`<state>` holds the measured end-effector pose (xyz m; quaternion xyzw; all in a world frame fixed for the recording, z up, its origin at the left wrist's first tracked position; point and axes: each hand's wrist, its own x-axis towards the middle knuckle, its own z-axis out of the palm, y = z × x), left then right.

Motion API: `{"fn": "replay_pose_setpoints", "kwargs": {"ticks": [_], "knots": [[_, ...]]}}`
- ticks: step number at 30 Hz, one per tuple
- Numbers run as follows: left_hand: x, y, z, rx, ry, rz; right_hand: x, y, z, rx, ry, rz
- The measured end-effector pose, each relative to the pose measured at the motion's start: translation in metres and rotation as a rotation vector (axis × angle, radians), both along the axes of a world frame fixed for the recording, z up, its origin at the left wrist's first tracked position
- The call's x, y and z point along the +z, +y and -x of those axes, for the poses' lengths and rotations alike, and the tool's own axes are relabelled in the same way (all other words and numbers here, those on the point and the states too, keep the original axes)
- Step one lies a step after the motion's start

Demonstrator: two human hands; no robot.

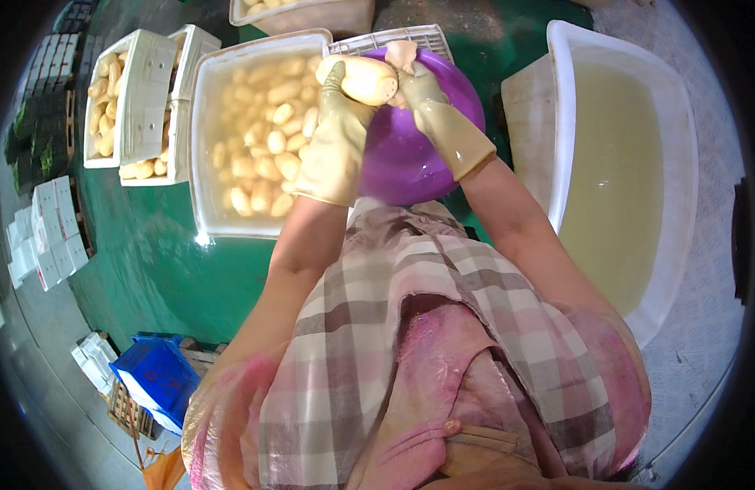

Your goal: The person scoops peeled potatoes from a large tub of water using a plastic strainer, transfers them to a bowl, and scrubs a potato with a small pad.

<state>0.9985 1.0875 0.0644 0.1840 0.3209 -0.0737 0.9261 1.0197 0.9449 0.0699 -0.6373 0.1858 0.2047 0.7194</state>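
Observation:
My left hand [339,131], in a pale rubber glove, grips a peeled-looking lotus root segment [360,78] with its thumb across the top. Small holes show in the cut end, which faces right. In the matching glove, my right hand [427,101] holds a pale pinkish cloth or pad [402,56] close against that end; whether the cloth touches the root I cannot tell. Both hands are above a purple plastic basin [408,160]. Left of it stands a white tub [196,141] of cloudy water, with many lotus root segments [277,141] in it.
A large white tub [561,122] of murky yellowish water [616,184] stands to the right. White crates [147,98] of lotus roots are stacked at the left. A grey-white plastic crate [438,41] sits behind the basin. Blue bins [154,373] lie lower left on the wet green floor [144,257].

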Motion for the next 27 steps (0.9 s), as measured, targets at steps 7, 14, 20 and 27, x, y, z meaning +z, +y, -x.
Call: {"fn": "replay_pose_setpoints", "kwargs": {"ticks": [7,14,20,27], "knots": [[-0.01,0.02,-0.002,-0.007,-0.018,0.29,0.033,-0.029,-0.01,0.349,-0.345,-0.102],[0.012,0.023,-0.01,-0.291,0.021,0.18,0.077,-0.029,0.005,0.461,-0.876,0.115],[0.0,0.017,-0.024,-0.36,0.077,0.243,0.073,-0.022,-0.002,0.58,-1.309,0.445],[-0.011,-0.003,0.0,-0.232,0.114,0.232,0.068,0.005,-0.001,0.63,-1.367,0.868]]}}
